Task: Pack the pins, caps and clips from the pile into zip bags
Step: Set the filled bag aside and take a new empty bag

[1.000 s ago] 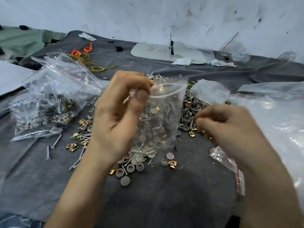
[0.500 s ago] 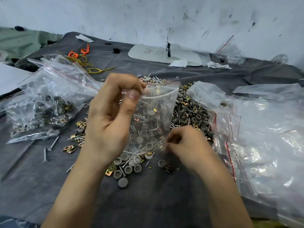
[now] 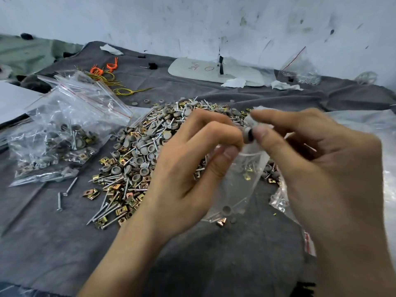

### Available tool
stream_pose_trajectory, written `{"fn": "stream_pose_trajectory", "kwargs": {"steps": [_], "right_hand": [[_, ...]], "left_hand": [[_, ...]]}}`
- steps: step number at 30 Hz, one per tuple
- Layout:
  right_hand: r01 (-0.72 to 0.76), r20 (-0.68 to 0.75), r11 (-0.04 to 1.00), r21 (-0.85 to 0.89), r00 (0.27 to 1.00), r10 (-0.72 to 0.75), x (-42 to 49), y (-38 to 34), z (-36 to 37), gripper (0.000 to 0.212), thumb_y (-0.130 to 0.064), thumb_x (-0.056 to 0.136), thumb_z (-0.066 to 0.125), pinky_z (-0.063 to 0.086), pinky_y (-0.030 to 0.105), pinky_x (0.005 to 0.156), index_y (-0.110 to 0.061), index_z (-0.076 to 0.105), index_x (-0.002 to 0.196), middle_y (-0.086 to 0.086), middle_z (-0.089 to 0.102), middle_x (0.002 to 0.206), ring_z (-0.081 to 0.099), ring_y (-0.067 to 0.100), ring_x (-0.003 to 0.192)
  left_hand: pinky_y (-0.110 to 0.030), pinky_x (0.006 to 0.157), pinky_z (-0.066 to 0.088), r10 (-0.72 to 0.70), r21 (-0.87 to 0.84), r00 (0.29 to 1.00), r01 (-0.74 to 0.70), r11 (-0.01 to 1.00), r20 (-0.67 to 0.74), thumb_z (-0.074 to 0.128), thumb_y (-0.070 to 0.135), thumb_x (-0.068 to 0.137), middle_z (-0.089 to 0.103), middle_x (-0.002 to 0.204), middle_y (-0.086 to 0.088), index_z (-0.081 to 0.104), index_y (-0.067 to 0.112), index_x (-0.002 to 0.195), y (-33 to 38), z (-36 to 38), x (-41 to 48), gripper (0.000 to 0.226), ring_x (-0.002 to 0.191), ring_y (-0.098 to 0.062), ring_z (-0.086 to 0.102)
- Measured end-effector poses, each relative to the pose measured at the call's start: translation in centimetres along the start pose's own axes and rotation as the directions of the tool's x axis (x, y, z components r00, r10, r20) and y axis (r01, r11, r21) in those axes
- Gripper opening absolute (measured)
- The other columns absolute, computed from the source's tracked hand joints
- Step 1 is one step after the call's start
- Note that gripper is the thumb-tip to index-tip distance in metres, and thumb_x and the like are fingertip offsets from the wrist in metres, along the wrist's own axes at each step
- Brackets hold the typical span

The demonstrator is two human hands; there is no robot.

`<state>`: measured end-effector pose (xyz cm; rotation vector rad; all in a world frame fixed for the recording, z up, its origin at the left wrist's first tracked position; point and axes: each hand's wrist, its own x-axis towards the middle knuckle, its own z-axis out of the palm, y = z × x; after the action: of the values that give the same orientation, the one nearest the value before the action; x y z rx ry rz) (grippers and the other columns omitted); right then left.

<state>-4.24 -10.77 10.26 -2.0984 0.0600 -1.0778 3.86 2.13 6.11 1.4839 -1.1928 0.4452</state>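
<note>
Right fingertips (image 3: pixel 264 136): thumb and forefinger closed narrow on one grey cap (image 3: pixel 248 135) with a dark rim, the other fingers curled loosely behind.
Cap position: held right at the mouth of the zip bag (image 3: pixel 237 185), between the two hands; whether it is past the lip I cannot tell.
Left fingertips (image 3: pixel 228 154): thumb and curled fingers pinch the left edge of the bag's mouth, holding it up.
Right hand (image 3: pixel 317 163): comes in from the right, palm turned toward the left.
Left hand (image 3: pixel 192 168): back of the hand to the camera, forearm running down to the near edge.
Zip bag: clear, hanging from the left pinch above the cloth – a cap, a few pins and a brass-coloured clip sit in its bottom.
Pile (image 3: pixel 141 155): a wide heap of pins, grey caps and clips just left of and behind the hands, spreading toward the near left.
Stray pins (image 3: pixel 68 187): two lie apart from the pile on its left.
Filled bags (image 3: pixel 60 133): clear bags holding the same parts, heaped at the left.
Empty bags (image 3: pixel 372 125): crumpled clear plastic at the right – blurred.
Cloth (image 3: pixel 64 243): dark grey, under everything.
Far side: orange and yellow ties (image 3: pixel 102 70) far left, a white board (image 3: pixel 192 69) with handwriting by the wall.
</note>
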Motion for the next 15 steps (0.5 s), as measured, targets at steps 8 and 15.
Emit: {"fn": "stream_pose_trajectory", "kwargs": {"steps": [8,15], "right_hand": [[-0.336,0.078,0.939,-0.068,0.937,0.341,0.4,3.7,-0.6,0.012,-0.023,0.084,0.070,0.040,0.020,0.057,-0.026,0.069,0.073,-0.009,0.065,0.064,0.054,0.003,0.055],[-0.196,0.724,0.834,-0.516,0.421,0.547,-1.8,5.5,5.4,0.018,-0.024,0.076,0.079,0.047,0.023,0.069,-0.024,0.061,0.081,-0.005,0.062,0.081,0.061,0.014,0.079]], "left_hand": [[-0.029,0.087,0.043,-0.064,0.049,0.988,0.071,0.996,-0.139,0.044,0.018,0.100,0.058,0.105,-0.001,0.053,0.029,0.101,-1.0,-1.5,0.1,0.014,0.101,-0.020,0.059],[-0.031,0.088,0.042,-0.025,0.109,0.967,0.054,0.993,-0.255,0.042,0.010,0.100,0.056,0.100,-0.009,0.049,0.026,0.101,-2.0,-3.1,0.1,0.018,0.099,-0.019,0.055]]}}
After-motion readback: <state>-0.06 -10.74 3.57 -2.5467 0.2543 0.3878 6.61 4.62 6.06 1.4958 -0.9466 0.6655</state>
